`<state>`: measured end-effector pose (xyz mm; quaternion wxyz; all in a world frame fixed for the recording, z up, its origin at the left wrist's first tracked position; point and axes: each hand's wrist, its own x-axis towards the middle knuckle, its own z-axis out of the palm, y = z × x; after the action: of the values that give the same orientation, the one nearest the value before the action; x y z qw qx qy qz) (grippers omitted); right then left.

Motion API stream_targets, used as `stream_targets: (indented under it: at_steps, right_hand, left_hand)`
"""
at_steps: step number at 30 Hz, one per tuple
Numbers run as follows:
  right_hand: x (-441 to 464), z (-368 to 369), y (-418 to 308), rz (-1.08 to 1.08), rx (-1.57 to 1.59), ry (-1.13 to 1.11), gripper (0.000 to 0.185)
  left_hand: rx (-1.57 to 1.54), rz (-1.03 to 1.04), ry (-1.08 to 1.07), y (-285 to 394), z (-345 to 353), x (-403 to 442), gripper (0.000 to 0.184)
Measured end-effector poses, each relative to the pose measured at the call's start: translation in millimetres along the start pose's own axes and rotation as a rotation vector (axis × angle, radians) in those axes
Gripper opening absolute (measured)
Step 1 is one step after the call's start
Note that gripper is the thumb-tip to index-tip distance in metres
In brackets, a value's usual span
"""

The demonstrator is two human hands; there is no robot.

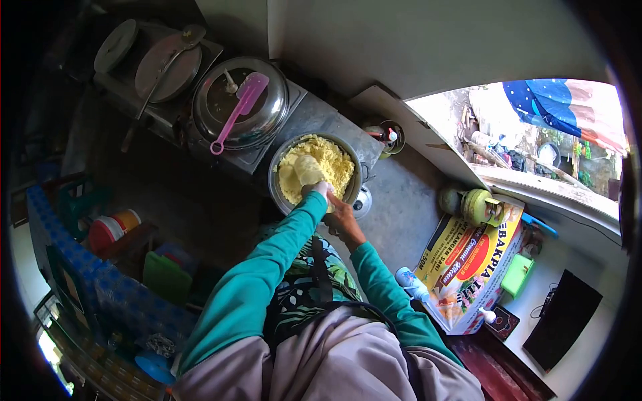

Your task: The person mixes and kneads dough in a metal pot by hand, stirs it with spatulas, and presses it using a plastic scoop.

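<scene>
A large metal pot (362, 175) holds crumbly yellow mash (336, 159). Over the mash is a broad, yellow-smeared stirring utensil (307, 169), its exact kind hidden by the coating. My left hand (319, 190) is closed around it just below the broad end. Close below, at the pot's near rim, my right hand (345, 222) is curled in line with the utensil, seemingly around its handle, which my fingers mostly hide. A silver lid-like piece (362, 202) with a dark knob shows beside the pot, right of my hands.
Left of the pot, a pink spatula (247, 110) lies on a big lidded steel pot (204, 115). Farther left, a long ladle (164, 70) rests across a round lid (148, 79). Rightward are a green gas cylinder (483, 208), a printed carton (461, 267) and a window opening.
</scene>
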<state>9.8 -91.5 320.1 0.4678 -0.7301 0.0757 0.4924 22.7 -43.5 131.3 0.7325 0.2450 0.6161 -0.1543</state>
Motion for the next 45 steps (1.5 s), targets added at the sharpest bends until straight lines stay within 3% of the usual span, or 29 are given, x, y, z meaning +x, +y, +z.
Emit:
stream_targets:
  at_steps: [1, 3, 5, 8, 11, 16, 18, 20, 22, 23, 26, 28, 30, 31, 36, 38, 40, 42, 43, 45]
  right_hand:
    - [-2, -3, -3, -0.007, -0.005, 0.005, 0.057]
    - [0, -5, -10, 0.008, 0.309, 0.151, 0.059]
    - [13, -11, -12, -0.008, 0.416, 0.139, 0.062]
    - [31, -14, -26, 0.010, 0.523, 0.167, 0.062]
    - [42, -20, -51, 0.032, 0.307, 0.059, 0.059]
    - [38, -11, -69, -0.078, 0.033, -0.028, 0.066]
    - [37, -13, -77, -0.177, -0.246, -0.125, 0.067]
    - [45, -9, -89, -0.123, -0.480, -0.122, 0.068]
    - [52, -13, -86, -0.241, -0.626, -0.156, 0.069]
    - [52, -16, -82, -0.276, -0.668, -0.157, 0.068]
    - [22, -9, -84, -0.115, -0.540, -0.047, 0.069]
    - [18, -10, -74, -0.197, -0.528, -0.029, 0.060]
    - [19, -8, -69, -0.099, -0.109, 0.017, 0.047]
    - [22, -4, -74, -0.020, -0.111, 0.085, 0.039]
    - [50, -6, -66, -0.021, -0.013, 0.082, 0.045]
    - [54, -7, -74, -0.036, -0.132, 0.088, 0.052]
    - [60, -10, -78, -0.072, -0.241, 0.044, 0.058]
    - [61, -15, -84, -0.097, -0.545, 0.005, 0.061]
    - [65, -17, -84, -0.095, -0.548, 0.003, 0.061]
    - [73, -19, -82, -0.165, -0.749, -0.021, 0.068]
  left_hand:
    - [-0.021, 0.035, 0.003, 2, 18, 0, 0.012]
    - [-0.064, 0.103, 0.022, 11, 36, 5, 0.011]
    - [-0.083, 0.152, 0.035, 27, 48, 9, 0.012]
    - [-0.022, 0.064, -0.049, 64, 55, 6, 0.013]
    - [-0.013, -0.021, -0.142, 94, 39, -1, 0.014]
    - [-0.282, 0.018, -0.135, 104, 9, -31, 0.016]
    - [-0.471, 0.051, -0.106, 101, 1, -41, 0.018]
    - [-0.461, 0.048, -0.102, 91, -10, -19, 0.014]
    - [-0.768, -0.010, -0.196, 81, -11, 8, 0.021]
    - [-0.605, 0.042, -0.232, 74, -16, 4, 0.025]
    - [-0.523, -0.055, -0.246, 67, -8, -19, 0.022]
    - [-0.452, -0.043, -0.308, 74, 1, -38, 0.026]
    - [-0.294, -0.242, -0.330, 84, 10, -42, 0.027]
    - [-0.185, -0.238, -0.348, 91, 14, -42, 0.027]
    - [-0.081, -0.298, -0.409, 107, 11, -34, 0.024]
    - [-0.326, -0.304, -0.360, 111, 10, -37, 0.024]
    - [-0.305, -0.294, -0.360, 107, 8, -41, 0.025]
    - [-0.596, -0.259, -0.532, 102, 5, -48, 0.025]
    - [-0.600, -0.261, -0.531, 102, 3, -52, 0.025]
    - [-0.749, -0.191, -0.512, 102, -2, -64, 0.038]
